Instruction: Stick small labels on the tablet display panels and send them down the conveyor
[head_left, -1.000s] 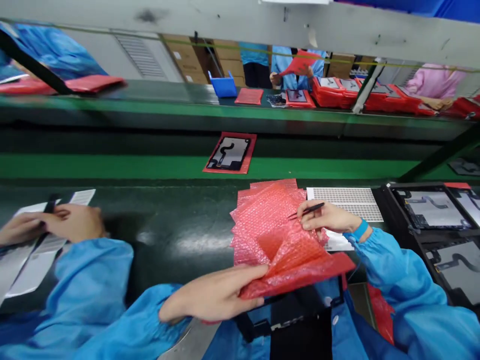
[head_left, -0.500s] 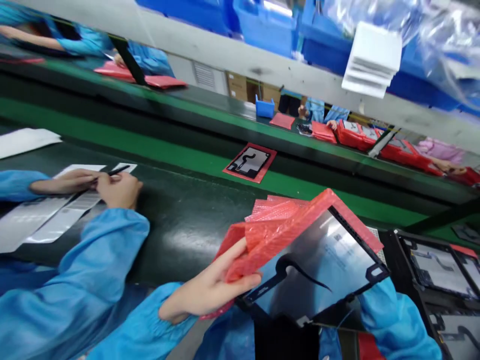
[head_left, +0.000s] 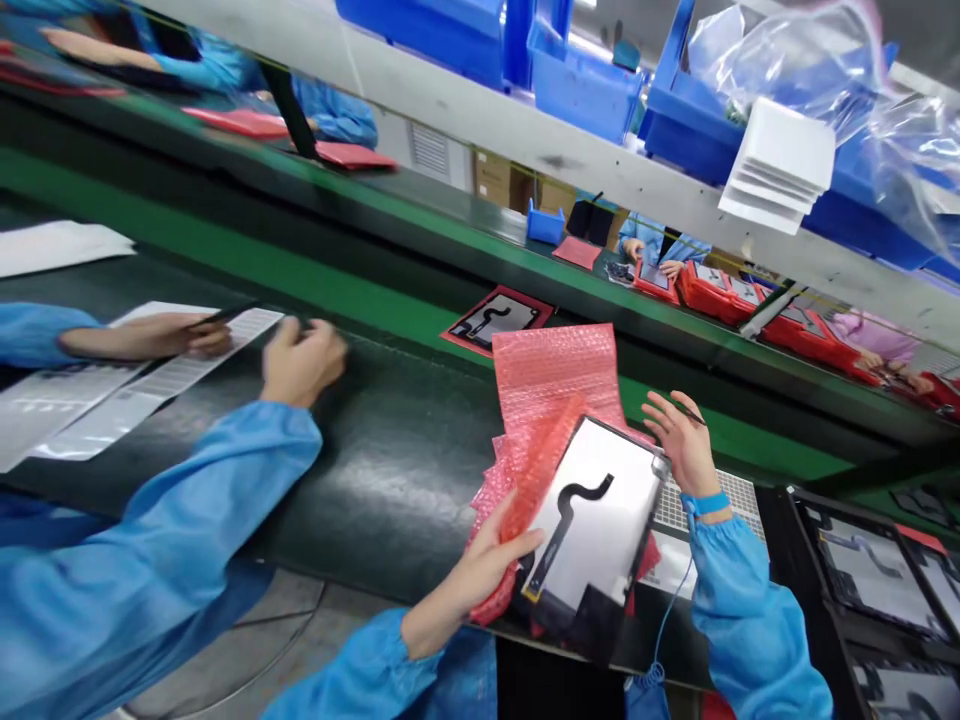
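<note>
My left hand (head_left: 495, 560) grips the lower left edge of a tablet screen panel (head_left: 600, 500) and a red bubble-wrap bag (head_left: 551, 450) along that side. The panel's pale back faces up, with a black curved flex cable (head_left: 568, 510) on it. My right hand (head_left: 686, 450) is raised beyond the panel's right edge, apart from it, fingers spread. A thin dark stick-like tool (head_left: 688, 410) lies across its fingers; its kind is too small to tell. Under the panel several red bubble-wrap bags (head_left: 555, 365) are piled on the dark bench (head_left: 390, 480).
Another screen panel on red wrap (head_left: 499, 318) lies beyond the pile. At right are black trays (head_left: 844, 620) with panels and a white grid sheet (head_left: 742, 500). A co-worker's hands (head_left: 304, 360) are over label sheets (head_left: 172, 375) at left. Overhead runs a shelf (head_left: 570, 160) with blue bins.
The panel has come down lower and tilted flatter over the bags. My right hand, hidden behind it before, now shows at its right. The co-worker's nearer hand has moved right.
</note>
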